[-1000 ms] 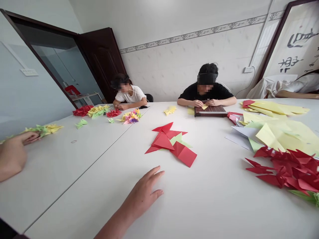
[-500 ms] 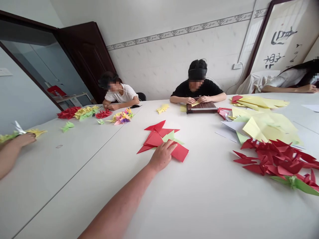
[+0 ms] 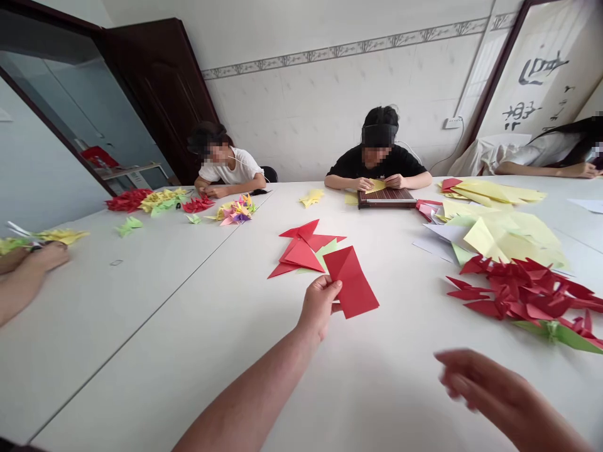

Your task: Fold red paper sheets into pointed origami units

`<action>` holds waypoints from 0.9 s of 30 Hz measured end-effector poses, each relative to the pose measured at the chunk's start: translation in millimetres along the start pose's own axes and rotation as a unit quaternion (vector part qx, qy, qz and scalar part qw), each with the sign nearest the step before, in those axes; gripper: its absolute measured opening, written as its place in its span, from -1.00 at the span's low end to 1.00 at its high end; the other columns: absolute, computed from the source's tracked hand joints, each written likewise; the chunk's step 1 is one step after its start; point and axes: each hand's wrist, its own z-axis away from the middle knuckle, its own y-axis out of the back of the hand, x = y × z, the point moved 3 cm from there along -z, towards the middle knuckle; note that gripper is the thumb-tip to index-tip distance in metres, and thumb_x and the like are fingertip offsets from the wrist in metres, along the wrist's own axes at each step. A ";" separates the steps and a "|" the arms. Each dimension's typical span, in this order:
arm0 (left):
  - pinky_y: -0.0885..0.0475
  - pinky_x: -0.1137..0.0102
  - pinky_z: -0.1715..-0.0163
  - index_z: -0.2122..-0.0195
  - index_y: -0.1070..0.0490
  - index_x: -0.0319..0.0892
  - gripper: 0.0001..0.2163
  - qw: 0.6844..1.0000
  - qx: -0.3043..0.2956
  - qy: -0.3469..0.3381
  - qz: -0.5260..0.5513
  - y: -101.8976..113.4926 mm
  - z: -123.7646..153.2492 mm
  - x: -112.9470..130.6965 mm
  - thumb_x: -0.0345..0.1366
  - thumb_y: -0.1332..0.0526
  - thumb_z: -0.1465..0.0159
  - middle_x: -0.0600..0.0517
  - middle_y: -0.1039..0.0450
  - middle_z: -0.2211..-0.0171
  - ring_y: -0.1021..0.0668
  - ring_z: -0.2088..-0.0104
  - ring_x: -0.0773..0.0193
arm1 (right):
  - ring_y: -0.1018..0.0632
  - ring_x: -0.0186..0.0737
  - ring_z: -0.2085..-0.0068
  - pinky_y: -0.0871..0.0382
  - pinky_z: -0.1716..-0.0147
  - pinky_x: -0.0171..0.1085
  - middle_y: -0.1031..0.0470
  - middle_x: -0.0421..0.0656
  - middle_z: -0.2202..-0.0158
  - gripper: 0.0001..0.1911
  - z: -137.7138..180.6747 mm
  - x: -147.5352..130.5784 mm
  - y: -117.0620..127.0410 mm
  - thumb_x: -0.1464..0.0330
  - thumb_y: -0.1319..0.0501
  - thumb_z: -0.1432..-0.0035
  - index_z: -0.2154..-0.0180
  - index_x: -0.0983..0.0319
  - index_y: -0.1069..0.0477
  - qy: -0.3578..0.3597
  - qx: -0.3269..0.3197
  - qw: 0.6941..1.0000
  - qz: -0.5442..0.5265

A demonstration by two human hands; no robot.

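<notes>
My left hand (image 3: 321, 304) pinches a folded rectangle of red paper (image 3: 353, 284) by its left edge, thumb on top, raised over the table. A diagonal crease shows near the paper's upper end. Just behind it lie folded red paper pieces (image 3: 301, 254) with pointed ends, a light green piece (image 3: 328, 250) partly under them. My right hand (image 3: 485, 383) hangs at the lower right, somewhat blurred, fingers bent and loosely apart with nothing visible in them. It is clear of the red paper.
To the right are a heap of red folded pieces (image 3: 522, 295) and yellow paper sheets (image 3: 522, 229). Two people sit opposite, one with a brown board (image 3: 387, 198). Another person's hand (image 3: 49, 256) is at the left with scissors. Colourful folded pieces (image 3: 235, 210) lie at the far left.
My left hand has lifted the red paper rectangle off the table, drawing it slightly right and toward me. My right hand has come into view at the lower right.
</notes>
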 end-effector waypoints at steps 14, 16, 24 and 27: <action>-0.21 0.52 0.54 0.49 -0.29 -0.20 -0.69 0.994 -0.075 0.003 -0.074 0.2 -8.3 -25.7 -0.06 -0.23 -0.18 0.14 -0.24 0.56 -0.27 0.54 0.43 | -0.55 -0.09 0.16 -0.44 0.18 -0.13 -0.55 -0.09 0.16 -0.63 -137.9 -54.2 -82.9 0.17 -0.34 -0.03 0.14 0.19 -0.44 -0.067 -0.147 0.920 -0.356; -0.25 0.51 0.51 0.47 -0.31 -0.20 -0.71 0.994 -0.092 0.022 -0.053 0.4 -10.2 -24.7 -0.07 -0.23 -0.19 0.13 -0.29 0.53 -0.31 0.52 0.42 | -0.55 -0.11 0.18 -0.44 0.18 -0.15 -0.56 -0.09 0.16 -0.66 -138.5 -51.3 -83.2 0.20 -0.34 -0.04 0.15 0.20 -0.45 -0.067 -0.162 0.899 -0.401; -0.41 0.38 0.24 0.24 -0.45 -0.22 -0.83 0.985 -0.169 0.033 -0.028 -3.1 -6.2 -17.3 -0.26 -0.27 -0.18 -0.04 -0.52 0.27 -0.50 0.27 0.26 | -0.52 -0.29 0.34 -0.40 0.32 -0.28 -0.56 -0.15 0.29 -0.76 -142.9 -40.4 -81.7 0.23 -0.36 -0.05 0.28 0.21 -0.45 -0.108 -0.161 0.868 -0.456; -0.42 0.37 0.24 0.22 -0.44 -0.21 -0.83 0.988 -0.151 0.025 -0.029 -2.3 -6.1 -19.0 -0.27 -0.26 -0.19 -0.05 -0.53 0.26 -0.51 0.27 0.25 | -0.53 -0.27 0.31 -0.41 0.28 -0.27 -0.56 -0.14 0.28 -0.76 -142.1 -39.9 -82.5 0.23 -0.36 -0.06 0.27 0.20 -0.46 -0.099 -0.160 0.873 -0.449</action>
